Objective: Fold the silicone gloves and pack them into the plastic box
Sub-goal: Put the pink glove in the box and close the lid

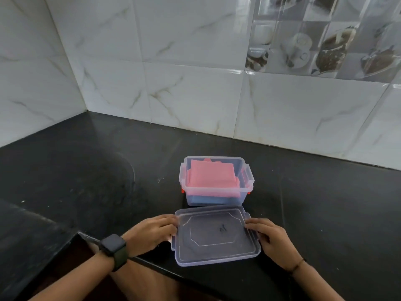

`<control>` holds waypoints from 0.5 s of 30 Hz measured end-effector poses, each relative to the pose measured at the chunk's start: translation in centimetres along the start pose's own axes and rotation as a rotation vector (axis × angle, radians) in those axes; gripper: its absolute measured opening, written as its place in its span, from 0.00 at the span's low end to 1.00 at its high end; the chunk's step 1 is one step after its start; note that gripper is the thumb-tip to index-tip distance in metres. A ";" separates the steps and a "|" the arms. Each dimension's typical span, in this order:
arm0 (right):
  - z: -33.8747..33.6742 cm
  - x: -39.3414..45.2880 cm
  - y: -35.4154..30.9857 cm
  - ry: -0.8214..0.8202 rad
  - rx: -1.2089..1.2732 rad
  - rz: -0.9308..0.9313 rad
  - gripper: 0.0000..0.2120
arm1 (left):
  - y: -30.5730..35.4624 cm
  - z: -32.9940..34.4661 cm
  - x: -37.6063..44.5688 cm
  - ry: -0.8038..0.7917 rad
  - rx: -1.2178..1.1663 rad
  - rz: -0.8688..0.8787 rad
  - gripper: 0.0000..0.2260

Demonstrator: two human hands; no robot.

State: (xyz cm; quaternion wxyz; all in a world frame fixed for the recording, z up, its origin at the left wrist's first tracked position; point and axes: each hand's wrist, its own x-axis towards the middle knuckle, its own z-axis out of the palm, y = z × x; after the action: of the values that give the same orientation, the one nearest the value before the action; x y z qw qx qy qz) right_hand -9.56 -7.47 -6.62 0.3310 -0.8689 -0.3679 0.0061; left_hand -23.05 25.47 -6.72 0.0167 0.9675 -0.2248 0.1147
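A clear plastic box [247, 187] stands open on the black counter. A folded pink silicone glove [211, 175] lies on top inside it, with a blue layer [206, 199] beneath, seen through the front wall. The clear lid [214, 255] lies just in front of the box. My left hand [152, 232] grips the lid's left edge and my right hand [271, 237] grips its right edge. I cannot tell if the lid rests on the counter or is slightly lifted.
The black counter [86, 170] runs back to a white marble-tiled wall [173, 72] that forms a corner at far left. The counter's front edge [152, 262] cuts diagonally below my hands. I wear a dark watch [112, 245] on the left wrist.
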 end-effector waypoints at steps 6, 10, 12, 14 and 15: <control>-2.1 1.0 -2.3 0.332 0.659 0.247 0.17 | 3.6 -1.0 2.7 0.506 -0.765 -0.686 0.16; -4.5 6.5 -4.2 0.471 0.524 0.317 0.08 | 3.0 -4.4 9.0 0.696 -0.755 -0.957 0.13; -5.1 9.9 -4.9 0.510 0.372 0.332 0.10 | 1.7 -5.3 11.6 0.603 -0.627 -0.989 0.17; -5.2 13.2 -5.2 0.466 0.227 0.362 0.16 | 0.4 -5.7 13.6 0.450 -0.524 -1.061 0.17; -5.1 14.6 -5.1 0.419 0.153 0.399 0.17 | -0.2 -5.8 14.2 0.381 -0.501 -1.101 0.18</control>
State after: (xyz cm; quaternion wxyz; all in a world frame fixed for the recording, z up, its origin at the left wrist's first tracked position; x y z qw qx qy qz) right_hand -0.84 1.63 3.68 0.4566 -0.8789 -0.1119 -0.0807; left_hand -11.83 19.99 2.16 0.3387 0.8708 0.2926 0.2034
